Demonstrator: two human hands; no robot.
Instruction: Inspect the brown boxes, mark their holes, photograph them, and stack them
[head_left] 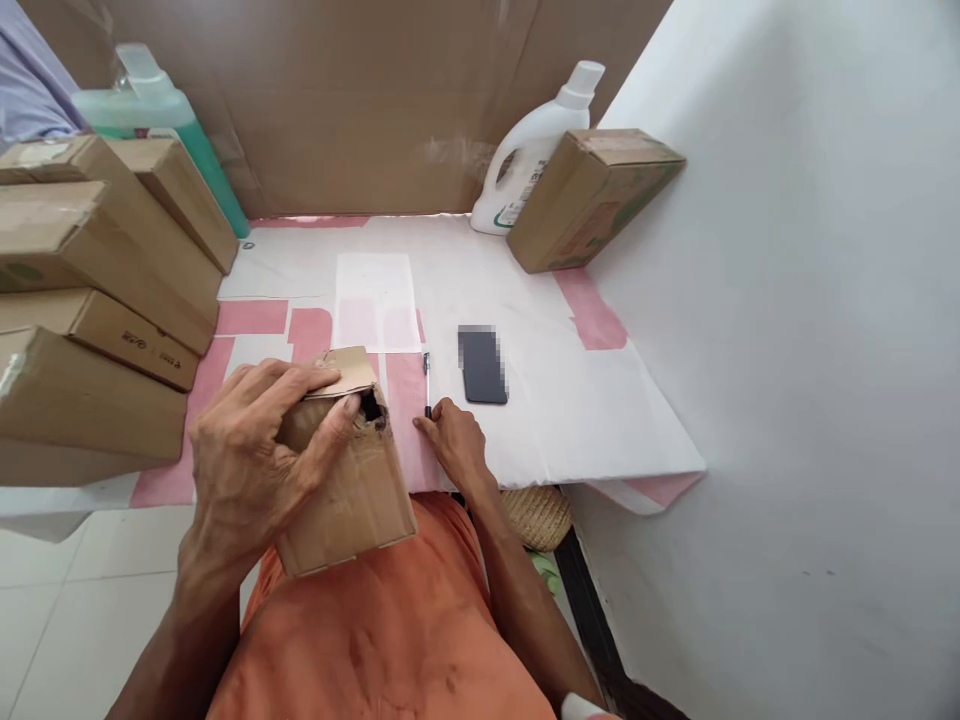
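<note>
The person wears orange clothing point(390, 630); both forearms are bare

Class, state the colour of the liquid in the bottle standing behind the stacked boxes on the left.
Green, under a clear cap; the bottle shows best in the head view.

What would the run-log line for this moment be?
left hand: grips cardboard box, flap lifted | right hand: fingertips at pen | phone beside pen

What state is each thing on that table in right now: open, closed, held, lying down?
Small box: held by left hand, top flap lifted, corner torn.
Pen: lying flat, right hand touching it.
Phone: lying flat, screen dark.
White bottle: upright, capped.
Green bottle: upright, capped.
Leaning box: closed, tilted against the wall.
</note>
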